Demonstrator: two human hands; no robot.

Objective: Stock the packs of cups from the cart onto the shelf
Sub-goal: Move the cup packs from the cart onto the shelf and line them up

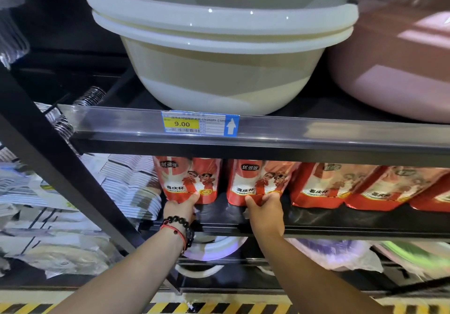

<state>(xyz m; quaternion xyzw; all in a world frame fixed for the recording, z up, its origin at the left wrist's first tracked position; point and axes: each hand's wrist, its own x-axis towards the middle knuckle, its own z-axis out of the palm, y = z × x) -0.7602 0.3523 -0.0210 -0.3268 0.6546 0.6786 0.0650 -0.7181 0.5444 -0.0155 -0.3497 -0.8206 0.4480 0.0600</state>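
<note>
Red packs of cups with cartoon figures stand in a row on the middle shelf. My left hand, with a bead bracelet and red string at the wrist, grips the bottom of the leftmost pack. The second pack is held at its lower edge by my right hand. Both packs stand on the shelf, a small gap between them. More red packs lie to the right. The cart is out of view.
Stacked white basins and a pink basin sit on the shelf above, behind a 9.00 price tag. A black diagonal upright runs at left, with wrapped goods beyond it. Basins fill the lower shelf. Yellow-black floor tape runs below.
</note>
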